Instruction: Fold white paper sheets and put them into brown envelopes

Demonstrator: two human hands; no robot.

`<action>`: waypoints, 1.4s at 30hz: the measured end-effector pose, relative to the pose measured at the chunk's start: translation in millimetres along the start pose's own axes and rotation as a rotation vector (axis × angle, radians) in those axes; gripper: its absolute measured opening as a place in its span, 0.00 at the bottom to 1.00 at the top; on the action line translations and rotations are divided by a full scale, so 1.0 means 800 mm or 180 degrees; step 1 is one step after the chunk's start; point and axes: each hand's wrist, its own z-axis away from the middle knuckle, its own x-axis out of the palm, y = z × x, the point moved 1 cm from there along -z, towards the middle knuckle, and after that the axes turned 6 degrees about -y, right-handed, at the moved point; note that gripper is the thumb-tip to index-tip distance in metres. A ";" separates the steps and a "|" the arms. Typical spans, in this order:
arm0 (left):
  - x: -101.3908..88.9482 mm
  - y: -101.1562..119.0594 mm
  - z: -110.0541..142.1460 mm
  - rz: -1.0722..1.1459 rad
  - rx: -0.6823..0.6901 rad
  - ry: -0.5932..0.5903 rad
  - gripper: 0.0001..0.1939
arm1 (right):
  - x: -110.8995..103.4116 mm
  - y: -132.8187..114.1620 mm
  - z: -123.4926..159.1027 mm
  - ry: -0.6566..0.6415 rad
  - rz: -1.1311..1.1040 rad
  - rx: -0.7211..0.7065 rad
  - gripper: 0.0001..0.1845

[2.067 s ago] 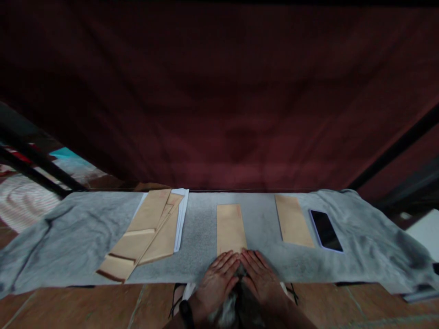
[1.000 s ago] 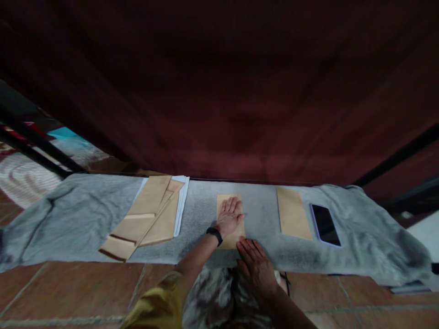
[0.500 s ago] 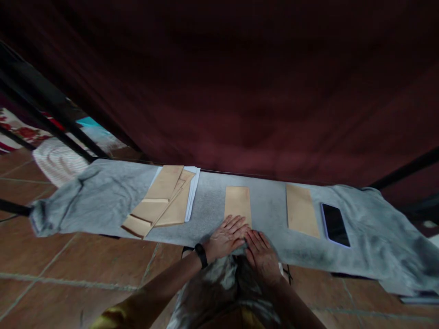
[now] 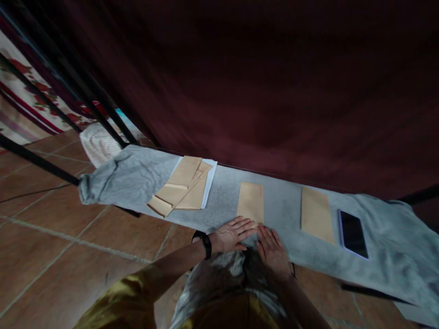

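A tan paper envelope lies flat on the grey cloth in front of me. My left hand rests on its near end, fingers stretched out and flat, with a dark band at the wrist. Beside it, my right hand lies with fingers extended at the envelope's near right corner. The fingertips of both hands nearly meet. To the left is a fanned pile of tan envelopes over white sheets. Another tan envelope or small stack lies to the right.
A phone with a dark screen and pale purple edge lies at the right. A dark red curtain hangs behind the cloth-covered surface. Black metal bars and a striped white cloth are at the left, above a tiled floor.
The view has shifted and tilted, so the surface appears more slanted. My left hand has slid slightly toward the near edge of the envelope; both hands stay flat.
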 end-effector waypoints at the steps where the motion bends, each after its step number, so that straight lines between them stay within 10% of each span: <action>1: 0.001 0.000 0.001 -0.0013 0.0009 0.0020 0.36 | 0.001 0.001 0.002 0.0021 -0.0006 0.0020 0.27; 10: 0.001 0.000 0.012 -0.0077 -0.0072 -0.0085 0.37 | -0.005 -0.001 0.006 0.0082 -0.0284 0.0409 0.24; 35: 0.016 -0.016 0.008 -0.0327 -0.0070 0.0008 0.36 | 0.020 0.064 -0.192 -0.0543 -0.0169 0.1329 0.31; 42: 0.025 -0.020 0.010 -0.0377 0.0013 0.0200 0.38 | 0.020 0.019 -0.141 -0.0455 -0.0123 0.1110 0.28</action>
